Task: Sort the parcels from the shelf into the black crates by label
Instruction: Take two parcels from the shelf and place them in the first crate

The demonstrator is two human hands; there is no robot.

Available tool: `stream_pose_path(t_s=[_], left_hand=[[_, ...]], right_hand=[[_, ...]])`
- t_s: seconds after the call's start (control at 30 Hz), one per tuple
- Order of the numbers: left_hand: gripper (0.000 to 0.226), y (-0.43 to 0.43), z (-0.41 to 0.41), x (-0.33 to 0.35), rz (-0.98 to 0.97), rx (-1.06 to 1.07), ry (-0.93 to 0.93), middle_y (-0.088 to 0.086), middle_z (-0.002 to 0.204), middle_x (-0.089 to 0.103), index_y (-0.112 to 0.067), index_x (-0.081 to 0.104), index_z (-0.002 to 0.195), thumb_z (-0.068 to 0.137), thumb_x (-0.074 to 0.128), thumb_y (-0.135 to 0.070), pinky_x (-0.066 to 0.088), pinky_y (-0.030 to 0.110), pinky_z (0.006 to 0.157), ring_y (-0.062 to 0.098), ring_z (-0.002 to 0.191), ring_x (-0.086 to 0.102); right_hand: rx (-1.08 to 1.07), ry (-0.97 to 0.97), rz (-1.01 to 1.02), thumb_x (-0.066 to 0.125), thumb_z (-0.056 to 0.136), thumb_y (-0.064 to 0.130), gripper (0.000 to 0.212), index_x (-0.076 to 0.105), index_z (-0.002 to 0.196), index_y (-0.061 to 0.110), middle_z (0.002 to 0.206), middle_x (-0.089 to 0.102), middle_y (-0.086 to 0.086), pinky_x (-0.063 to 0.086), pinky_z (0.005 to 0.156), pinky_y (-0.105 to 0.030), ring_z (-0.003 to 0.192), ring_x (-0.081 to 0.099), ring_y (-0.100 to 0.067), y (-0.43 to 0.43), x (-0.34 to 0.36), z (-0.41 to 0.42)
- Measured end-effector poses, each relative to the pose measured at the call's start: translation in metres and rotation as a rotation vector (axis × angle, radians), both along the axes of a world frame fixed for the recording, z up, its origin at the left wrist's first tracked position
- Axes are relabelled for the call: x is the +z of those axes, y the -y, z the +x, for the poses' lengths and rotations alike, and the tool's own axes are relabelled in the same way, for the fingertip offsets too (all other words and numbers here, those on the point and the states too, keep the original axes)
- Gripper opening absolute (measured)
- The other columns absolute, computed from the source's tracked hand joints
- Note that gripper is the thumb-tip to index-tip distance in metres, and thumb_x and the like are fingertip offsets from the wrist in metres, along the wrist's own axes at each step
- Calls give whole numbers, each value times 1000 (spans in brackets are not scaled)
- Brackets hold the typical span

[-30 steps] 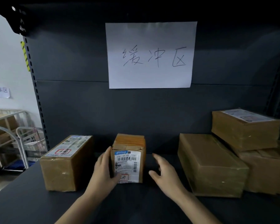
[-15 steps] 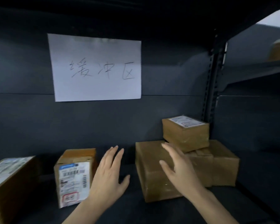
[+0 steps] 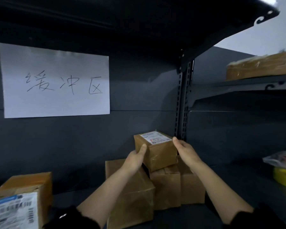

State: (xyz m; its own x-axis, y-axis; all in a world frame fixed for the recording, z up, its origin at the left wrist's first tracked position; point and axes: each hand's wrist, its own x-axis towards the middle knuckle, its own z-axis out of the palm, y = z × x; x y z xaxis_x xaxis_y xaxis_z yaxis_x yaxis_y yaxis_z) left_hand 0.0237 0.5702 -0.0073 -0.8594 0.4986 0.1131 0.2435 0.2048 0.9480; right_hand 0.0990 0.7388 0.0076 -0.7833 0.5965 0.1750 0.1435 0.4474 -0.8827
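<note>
A small brown parcel [image 3: 157, 152] with a white label on top sits on a stack of two larger brown parcels, one at the left [image 3: 132, 195] and one at the right [image 3: 177, 187], on the dark shelf. My left hand [image 3: 135, 158] grips its left side with the thumb on the front face. My right hand [image 3: 186, 152] holds its right side. Another labelled parcel [image 3: 21, 200] stands at the lower left, its label facing me. No black crates are in view.
A white paper sign [image 3: 56, 80] with handwriting hangs on the shelf's back panel. A slotted upright post [image 3: 182, 100] divides the bays. To the right, an upper shelf holds a brown parcel [image 3: 261, 67], and a yellow tape roll [image 3: 284, 177] lies under a plastic bag.
The view has swung right from the small labelled parcel. Both hands left that parcel, rose open toward the stack, and now clasp the top small parcel.
</note>
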Motion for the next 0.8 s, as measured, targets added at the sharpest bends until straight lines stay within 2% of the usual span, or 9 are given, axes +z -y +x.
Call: stream_pose_path(t_s=[0.07, 0.17, 0.23, 0.3, 0.4, 0.5, 0.63, 0.7, 0.8], left_hand=[[66, -11, 1, 3, 82, -12, 220, 8, 145, 43, -10, 40, 139, 93, 32, -57, 30, 32, 106, 25, 132, 40], [58, -16, 6, 1, 209, -78, 297, 5, 132, 55, -16, 45, 137, 94, 36, -54, 43, 28, 91, 16, 110, 55], [47, -10, 11, -2, 279, -117, 228, -3, 120, 62, -21, 47, 135, 95, 41, -45, 46, 25, 83, 9, 102, 58], [47, 3, 16, -5, 275, -145, 89, -7, 127, 58, -25, 40, 140, 95, 45, -38, 44, 31, 99, 10, 114, 55], [54, 33, 28, -8, 239, -168, -93, -14, 135, 49, -29, 28, 145, 95, 47, -27, 34, 30, 110, 4, 123, 47], [50, 68, 39, -12, 242, -171, -194, -27, 121, 52, -40, 30, 135, 93, 49, -22, 43, 12, 92, -9, 112, 53], [48, 108, 44, -24, 220, -88, -249, -34, 113, 51, -50, 27, 122, 92, 52, -21, 43, -2, 75, -27, 99, 50], [52, 130, 47, -30, 202, -31, -287, -32, 117, 52, -48, 26, 126, 92, 52, -19, 42, -1, 81, -24, 106, 48], [58, 163, 52, -41, 174, 49, -329, -22, 130, 54, -39, 26, 140, 94, 50, -15, 42, 16, 100, -9, 121, 48]], right_hand=[[39, 26, -108, 30, 87, 68, 69, 45, 136, 22, 139, 49, -2, 33, 110, -42, 127, 45, -23, 3, -2, -4], [50, -68, -179, 39, 87, 64, 67, 43, 136, 19, 135, 50, -1, 37, 104, -34, 122, 49, -21, 9, -11, 0], [64, -158, -192, 46, 85, 61, 61, 45, 130, 19, 130, 54, 0, 41, 103, -38, 118, 53, -19, 14, -19, 10], [98, -250, -180, 51, 84, 56, 47, 48, 118, 23, 118, 61, 3, 46, 98, -38, 107, 58, -14, 22, -25, 22], [155, -340, -112, 55, 81, 52, 33, 47, 107, 35, 106, 62, 14, 48, 80, -19, 95, 61, 1, 42, -32, 39], [234, -370, -46, 61, 82, 39, 26, 45, 102, 42, 101, 61, 24, 48, 68, -8, 92, 59, 15, 69, -40, 46], [296, -394, -7, 61, 87, 23, 40, 41, 121, 30, 104, 60, 24, 47, 69, -4, 94, 56, 19, 104, -50, 45], [315, -396, -1, 61, 87, 23, 42, 39, 122, 30, 105, 57, 27, 45, 68, -1, 92, 54, 23, 124, -53, 41], [334, -375, 40, 61, 87, 26, 43, 36, 120, 35, 105, 55, 29, 47, 73, -5, 94, 56, 18, 154, -57, 35]])
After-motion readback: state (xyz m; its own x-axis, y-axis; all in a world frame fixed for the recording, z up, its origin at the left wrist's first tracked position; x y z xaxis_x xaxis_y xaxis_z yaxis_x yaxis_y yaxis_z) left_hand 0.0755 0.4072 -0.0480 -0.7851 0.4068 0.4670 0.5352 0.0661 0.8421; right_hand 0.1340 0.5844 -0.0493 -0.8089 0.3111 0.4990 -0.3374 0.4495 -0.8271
